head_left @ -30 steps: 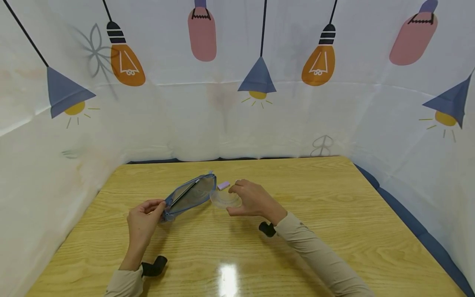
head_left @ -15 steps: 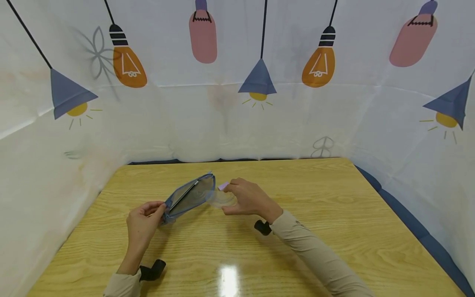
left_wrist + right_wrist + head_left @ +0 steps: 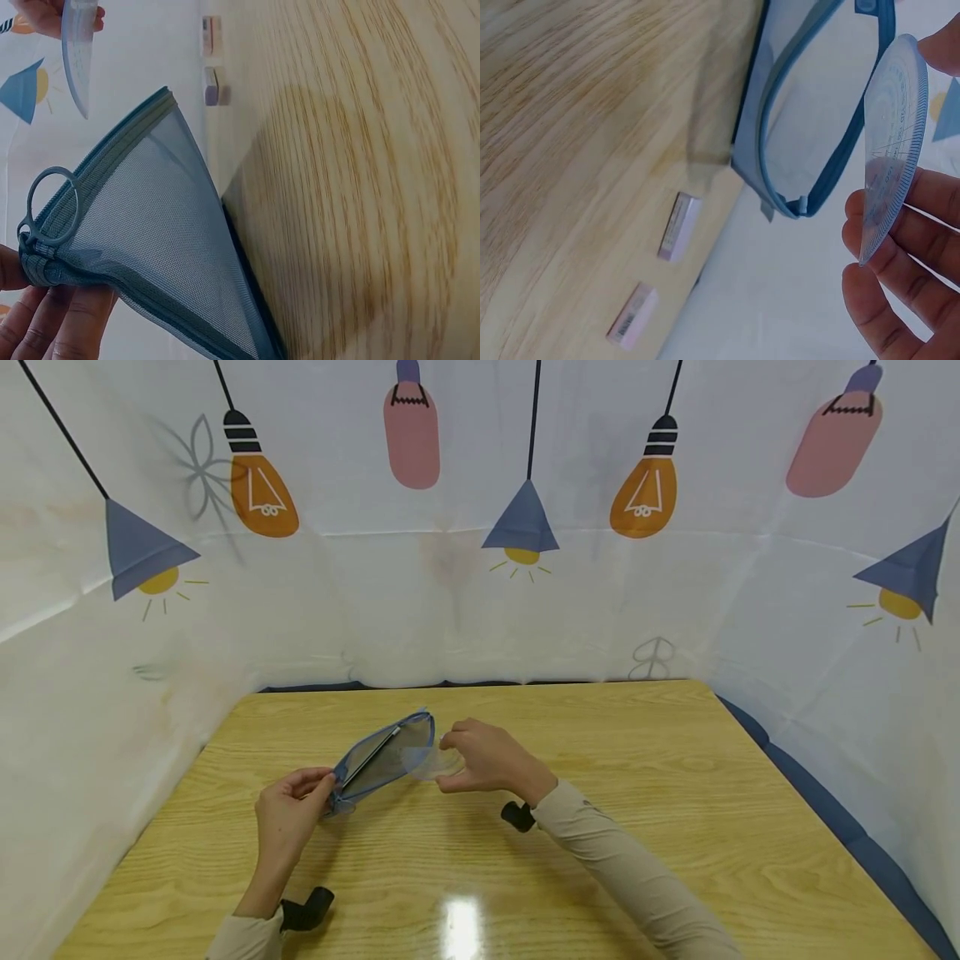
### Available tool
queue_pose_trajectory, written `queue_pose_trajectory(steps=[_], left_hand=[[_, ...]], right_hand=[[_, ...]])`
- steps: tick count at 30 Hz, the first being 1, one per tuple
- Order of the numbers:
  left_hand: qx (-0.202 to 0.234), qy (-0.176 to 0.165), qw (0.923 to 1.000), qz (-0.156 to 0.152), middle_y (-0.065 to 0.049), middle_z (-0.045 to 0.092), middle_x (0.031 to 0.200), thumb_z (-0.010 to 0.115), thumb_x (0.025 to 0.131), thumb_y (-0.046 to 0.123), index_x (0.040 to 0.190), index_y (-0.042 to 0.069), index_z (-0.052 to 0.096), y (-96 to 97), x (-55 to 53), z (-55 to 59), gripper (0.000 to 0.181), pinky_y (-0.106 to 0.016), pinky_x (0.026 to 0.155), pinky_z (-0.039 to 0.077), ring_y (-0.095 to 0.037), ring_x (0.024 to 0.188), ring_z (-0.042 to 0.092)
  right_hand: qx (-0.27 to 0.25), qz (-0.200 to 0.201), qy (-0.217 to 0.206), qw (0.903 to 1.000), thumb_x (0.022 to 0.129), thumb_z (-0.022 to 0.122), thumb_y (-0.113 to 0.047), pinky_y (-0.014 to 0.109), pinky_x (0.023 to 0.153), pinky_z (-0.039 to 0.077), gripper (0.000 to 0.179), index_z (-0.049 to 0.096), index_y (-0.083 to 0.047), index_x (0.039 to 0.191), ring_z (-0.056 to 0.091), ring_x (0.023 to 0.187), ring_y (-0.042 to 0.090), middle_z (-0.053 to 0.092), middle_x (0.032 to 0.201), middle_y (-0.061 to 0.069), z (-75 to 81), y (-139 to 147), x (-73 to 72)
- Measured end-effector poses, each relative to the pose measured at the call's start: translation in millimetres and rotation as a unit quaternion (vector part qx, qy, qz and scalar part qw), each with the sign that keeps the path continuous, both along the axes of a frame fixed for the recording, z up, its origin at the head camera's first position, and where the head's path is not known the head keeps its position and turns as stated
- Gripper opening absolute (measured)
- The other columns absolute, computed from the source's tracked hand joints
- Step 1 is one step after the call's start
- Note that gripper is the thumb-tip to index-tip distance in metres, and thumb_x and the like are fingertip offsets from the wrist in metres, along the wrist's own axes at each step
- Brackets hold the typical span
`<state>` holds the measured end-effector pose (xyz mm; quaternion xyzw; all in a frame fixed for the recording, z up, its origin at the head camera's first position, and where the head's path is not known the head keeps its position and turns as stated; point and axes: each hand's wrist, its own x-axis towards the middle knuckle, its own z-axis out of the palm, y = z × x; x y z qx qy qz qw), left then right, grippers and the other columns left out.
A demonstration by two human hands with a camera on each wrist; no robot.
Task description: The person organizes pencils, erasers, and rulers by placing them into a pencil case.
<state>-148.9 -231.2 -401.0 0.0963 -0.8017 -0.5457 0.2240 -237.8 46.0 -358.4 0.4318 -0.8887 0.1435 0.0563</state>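
Observation:
My left hand (image 3: 288, 814) pinches one end of a blue mesh zipper pouch (image 3: 411, 745), holding its mouth spread. A ring pull (image 3: 76, 214) hangs at that end in the left wrist view. Inside the pouch lies a slim dark pen-like stick (image 3: 371, 760) with a pale tip. Between thumb and fingertips, my right hand (image 3: 495, 762) holds a clear protractor (image 3: 896, 135) by its curved edge. Its straight edge faces the pouch, and in the head view it overlaps the pouch's far end.
Two small erasers in pale sleeves, one nearer the pouch (image 3: 679, 227) and one farther off (image 3: 633, 315), lie on the wooden table (image 3: 637, 760). In the head view my right hand mostly covers them. A white printed curtain (image 3: 450, 602) stands behind the table.
My right hand has moved left with the protractor, bringing it over the pouch's far end. The purple eraser seen earlier is now covered by that hand. My left hand stays almost still.

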Motion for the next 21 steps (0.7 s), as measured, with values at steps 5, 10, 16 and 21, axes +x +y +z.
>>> queue_pose_trajectory(steps=[5, 10, 16, 21], left_hand=[[-0.010, 0.001, 0.9999, 0.002, -0.019, 0.071, 0.085, 0.071, 0.090, 0.011, 0.096, -0.004, 0.073, -0.2, 1.4, 1.1, 0.016, -0.020, 0.052, 0.053, -0.006, 0.060, 0.064], [-0.012, 0.000, 0.9999, 0.002, -0.017, 0.071, 0.084, 0.071, 0.090, 0.009, 0.096, -0.004, 0.073, -1.3, 2.6, 1.7, 0.015, -0.021, 0.052, 0.054, -0.005, 0.061, 0.065], [-0.008, 0.004, 1.0000, 0.001, -0.017, 0.071, 0.084, 0.071, 0.089, 0.009, 0.096, -0.005, 0.073, -1.0, 2.3, 3.0, 0.015, -0.021, 0.053, 0.054, -0.005, 0.062, 0.065], [-0.005, 0.006, 1.0000, -0.002, -0.018, 0.071, 0.086, 0.072, 0.089, 0.009, 0.096, -0.005, 0.073, -0.8, 2.1, 3.3, 0.016, -0.019, 0.053, 0.053, -0.004, 0.062, 0.064]], right_hand=[[0.008, -0.002, 0.004, 1.0000, 0.086, 0.067, -0.045, 0.032, 0.073, 0.053, 0.044, 0.070, -0.011, 0.114, 0.060, 0.096, 0.017, 0.063, 0.106, 0.002, 0.3, -5.1, -1.6], [0.018, 0.001, 0.014, 0.9997, 0.085, 0.066, -0.045, 0.030, 0.072, 0.053, 0.044, 0.070, -0.010, 0.112, 0.060, 0.093, 0.016, 0.063, 0.105, 0.001, 2.4, -8.5, -3.7], [0.027, 0.007, 0.028, 0.9992, 0.086, 0.066, -0.046, 0.030, 0.070, 0.053, 0.045, 0.069, -0.011, 0.113, 0.060, 0.093, 0.016, 0.063, 0.106, 0.002, 1.8, -11.8, -8.0], [0.028, 0.018, 0.034, 0.9989, 0.086, 0.064, -0.047, 0.031, 0.071, 0.053, 0.046, 0.069, -0.010, 0.112, 0.059, 0.095, 0.017, 0.063, 0.106, 0.003, -0.5, -15.9, -11.0]])
